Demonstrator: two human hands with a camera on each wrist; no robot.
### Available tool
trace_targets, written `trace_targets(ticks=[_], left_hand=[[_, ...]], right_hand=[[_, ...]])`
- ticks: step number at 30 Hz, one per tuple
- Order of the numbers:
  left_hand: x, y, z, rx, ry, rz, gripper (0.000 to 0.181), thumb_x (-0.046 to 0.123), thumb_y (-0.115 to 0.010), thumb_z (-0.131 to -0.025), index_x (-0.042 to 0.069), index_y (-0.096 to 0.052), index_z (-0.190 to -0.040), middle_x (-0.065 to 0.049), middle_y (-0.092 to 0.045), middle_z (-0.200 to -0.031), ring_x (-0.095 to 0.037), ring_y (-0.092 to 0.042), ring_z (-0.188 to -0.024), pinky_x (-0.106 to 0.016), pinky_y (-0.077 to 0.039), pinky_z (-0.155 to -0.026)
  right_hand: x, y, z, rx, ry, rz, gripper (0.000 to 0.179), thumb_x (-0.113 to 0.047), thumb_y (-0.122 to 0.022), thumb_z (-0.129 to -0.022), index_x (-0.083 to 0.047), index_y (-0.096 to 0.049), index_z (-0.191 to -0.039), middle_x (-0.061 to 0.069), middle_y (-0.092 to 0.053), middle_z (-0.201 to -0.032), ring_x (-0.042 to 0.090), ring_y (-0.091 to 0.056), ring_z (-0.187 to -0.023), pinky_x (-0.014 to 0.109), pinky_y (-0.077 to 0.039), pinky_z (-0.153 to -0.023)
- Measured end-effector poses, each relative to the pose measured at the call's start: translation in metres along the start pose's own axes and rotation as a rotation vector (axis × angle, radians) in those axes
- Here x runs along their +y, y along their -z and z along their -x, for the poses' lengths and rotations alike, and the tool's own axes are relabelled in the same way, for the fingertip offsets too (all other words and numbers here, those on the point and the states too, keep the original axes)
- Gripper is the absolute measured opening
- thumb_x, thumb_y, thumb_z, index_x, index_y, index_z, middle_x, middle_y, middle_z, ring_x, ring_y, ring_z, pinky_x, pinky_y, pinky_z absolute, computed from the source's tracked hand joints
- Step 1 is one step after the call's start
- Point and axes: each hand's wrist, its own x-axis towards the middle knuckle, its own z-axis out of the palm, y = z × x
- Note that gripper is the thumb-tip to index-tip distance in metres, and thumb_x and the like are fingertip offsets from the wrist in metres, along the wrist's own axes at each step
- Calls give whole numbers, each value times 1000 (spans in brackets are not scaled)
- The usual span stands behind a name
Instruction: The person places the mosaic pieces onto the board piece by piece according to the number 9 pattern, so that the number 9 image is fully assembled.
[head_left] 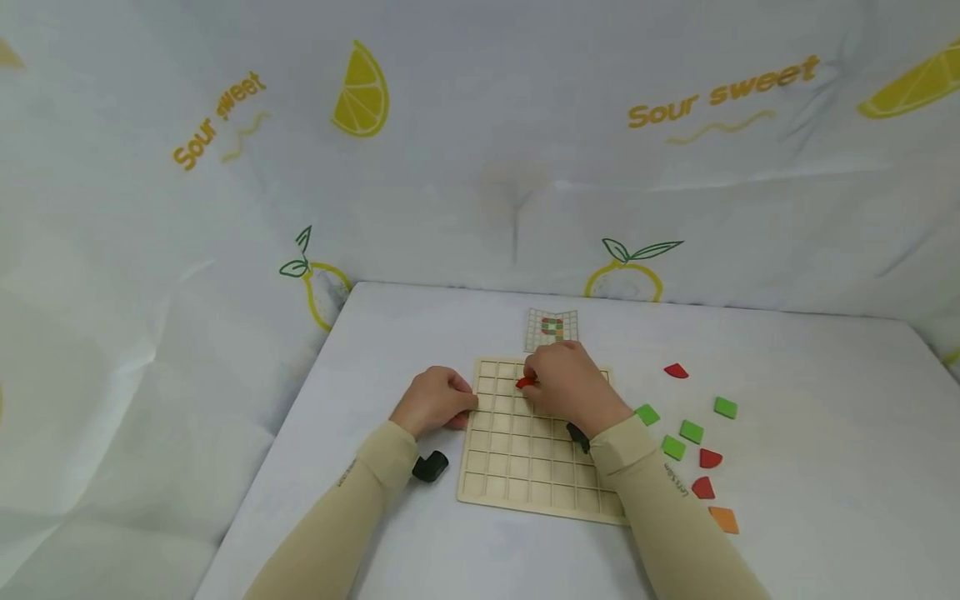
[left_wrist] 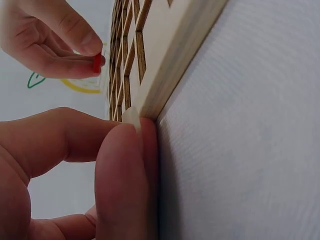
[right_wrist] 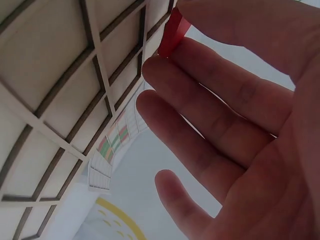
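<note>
A pale wooden grid board (head_left: 517, 468) lies flat on the white table. My right hand (head_left: 567, 380) is over its far rows, pinching a small red piece (head_left: 525, 382) between thumb and fingertips. In the right wrist view the red piece (right_wrist: 174, 34) is held close to the grid, the other fingers spread. At the board's left edge, my left hand (head_left: 435, 398) grips the rim with thumb and index finger (left_wrist: 65, 135). The grid squares beneath the right hand are hidden from the head view.
Just beyond the board lies a pattern card (head_left: 551, 328) with a coloured design. Right of the board are scattered several green squares (head_left: 692, 432), several red rounded pieces (head_left: 710, 458) and an orange piece (head_left: 723, 520). A white cloth with lemon prints hangs behind the table.
</note>
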Motion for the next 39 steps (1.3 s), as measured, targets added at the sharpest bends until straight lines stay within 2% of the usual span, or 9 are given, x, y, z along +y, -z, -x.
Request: trace_targets(ticks=[6, 12, 22, 28, 39], left_hand=[[3, 1, 2, 14, 8, -9, 14, 21, -79, -96, 10, -72, -100, -5, -75, -81, -13, -73, -63, -25, -58, -63], [7, 3, 3, 21, 4, -15, 14, 21, -79, -95, 10, -71, -99, -5, -75, -81, -13, -72, -63, -25, -57, -62], [4, 1, 4, 22, 4, -5, 15, 21, -79, -95, 10, -71, -100, -5, -75, -80, -13, -72, -62, -25, -57, -63], [5, 0, 3, 21, 3, 7, 15, 21, -79, -94, 9, -72, -100, -5, -75, -81, -13, -72, -63, -25, -58, -62], [2, -4, 1, 16, -1, 7, 15, 22, -79, -94, 10, -72, -100, -5, -75, -81, -13, -73, -65, -25, -58, -63]], right_hand=[[-2, -3, -1, 12, 19, 27, 13, -22, -82, -96, -15, -76, -86, -2, -70, -82, 16, -63, -76, 58, -48, -114], [-4, -2, -1, 4, 9, 33, 8, -20, -82, -96, -16, -78, -90, -2, -70, -86, 18, -65, -82, 59, -46, -118], [-7, -5, 1, 11, 17, 49, 2, -16, -82, -94, -16, -81, -92, -2, -70, -87, 17, -65, -85, 60, -46, -117], [-9, -6, 2, 31, 24, 52, 7, -12, -80, -92, -17, -80, -88, -4, -67, -83, 16, -62, -84, 61, -46, -116], [-8, -7, 4, 22, 24, 61, 5, -14, -82, -93, -17, -80, -89, -3, -67, -84, 17, -64, -84, 61, -47, -115]])
